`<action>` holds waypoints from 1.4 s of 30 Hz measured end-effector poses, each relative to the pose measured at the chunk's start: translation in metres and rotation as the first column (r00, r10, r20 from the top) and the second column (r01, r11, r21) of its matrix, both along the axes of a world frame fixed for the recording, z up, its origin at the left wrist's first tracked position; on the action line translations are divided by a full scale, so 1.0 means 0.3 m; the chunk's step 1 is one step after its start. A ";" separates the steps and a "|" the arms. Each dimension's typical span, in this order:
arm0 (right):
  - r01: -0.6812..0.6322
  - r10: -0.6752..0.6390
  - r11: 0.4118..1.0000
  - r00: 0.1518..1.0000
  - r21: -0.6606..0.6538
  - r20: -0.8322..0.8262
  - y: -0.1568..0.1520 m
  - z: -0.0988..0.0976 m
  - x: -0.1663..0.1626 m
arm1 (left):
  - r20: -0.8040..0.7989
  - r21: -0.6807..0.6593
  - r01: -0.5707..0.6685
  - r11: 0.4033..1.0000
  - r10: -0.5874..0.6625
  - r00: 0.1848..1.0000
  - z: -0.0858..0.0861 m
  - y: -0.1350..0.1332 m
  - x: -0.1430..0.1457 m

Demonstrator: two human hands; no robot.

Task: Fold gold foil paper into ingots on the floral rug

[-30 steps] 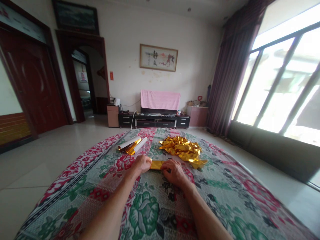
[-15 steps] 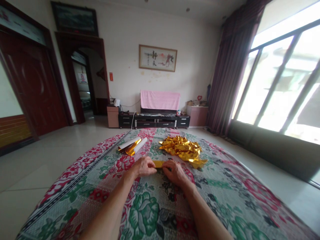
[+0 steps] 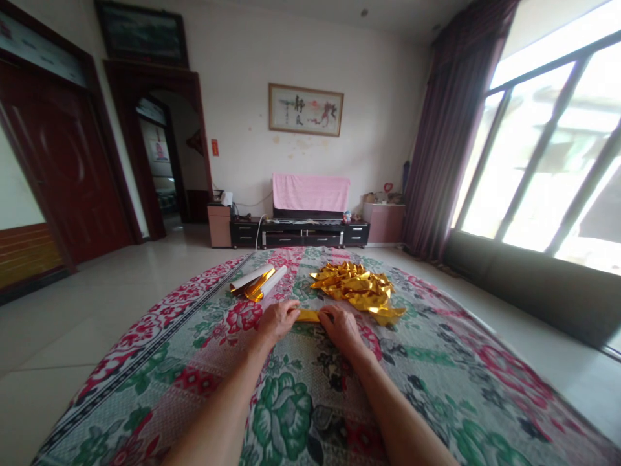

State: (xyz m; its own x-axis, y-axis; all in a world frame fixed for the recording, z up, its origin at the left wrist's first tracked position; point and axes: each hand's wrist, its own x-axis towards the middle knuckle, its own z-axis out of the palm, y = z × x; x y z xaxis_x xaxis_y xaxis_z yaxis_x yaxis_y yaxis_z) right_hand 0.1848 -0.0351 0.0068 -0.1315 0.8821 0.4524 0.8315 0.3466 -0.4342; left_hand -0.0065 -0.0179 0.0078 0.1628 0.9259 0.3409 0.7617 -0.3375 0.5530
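Gold foil strip [image 3: 308, 316]: stretched between two bare hands, midway from left to right on the patterned tabletop [image 3: 281, 414], long side roughly parallel to the far edge. Left grip: left hand [image 3: 280, 320] closed, fingertips pinching the left end. Right grip: right hand [image 3: 343, 329] closed on the right end, thumb and fingers bunched there. Both tips hidden under fingers; resting on the tabletop or slightly lifted, cannot tell.

Just changed: left hand lying flatter half a second ago, fingers reaching over the foil; now drawn up into a tighter pinch, knuckles higher. Right hand barely shifted. Visible band slimmer than a second ago. By the look of it, a fold being turned or a crease being firmed along the length, both ends under control; number of layers not readable from here.

Farther on, right of centre toward the far edge: heap of gold foil pieces [image 3: 356, 285], pointed and shiny, nearest piece just beyond the right hand, not touching. Left of centre toward the same edge: white-backed foil rolls [image 3: 262, 285], clear of the left hand. Both in the same place throughout. Past the far edge: black cabinet [image 3: 285, 239], pink cloth [image 3: 311, 192] above, framed picture [image 3: 306, 110] higher on the wall.
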 end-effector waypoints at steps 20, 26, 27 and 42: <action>0.075 -0.077 0.997 0.978 0.014 0.193 0.002 0.011 0.022 | -0.224 0.057 -0.029 0.998 0.041 0.974 -0.007 -0.007 0.010; 0.110 -0.106 0.994 0.976 -0.011 0.190 0.013 0.008 0.017 | -0.177 0.055 0.006 0.998 0.004 0.984 -0.006 -0.002 0.001; 0.116 -0.111 0.993 0.976 -0.014 0.187 0.015 0.008 0.015 | -0.167 0.053 0.011 0.999 -0.002 0.986 -0.007 0.000 -0.001; 0.198 -0.185 0.979 0.962 -0.047 0.201 0.031 0.010 0.002 | -0.168 0.019 -0.006 1.000 0.009 0.986 0.001 0.001 -0.004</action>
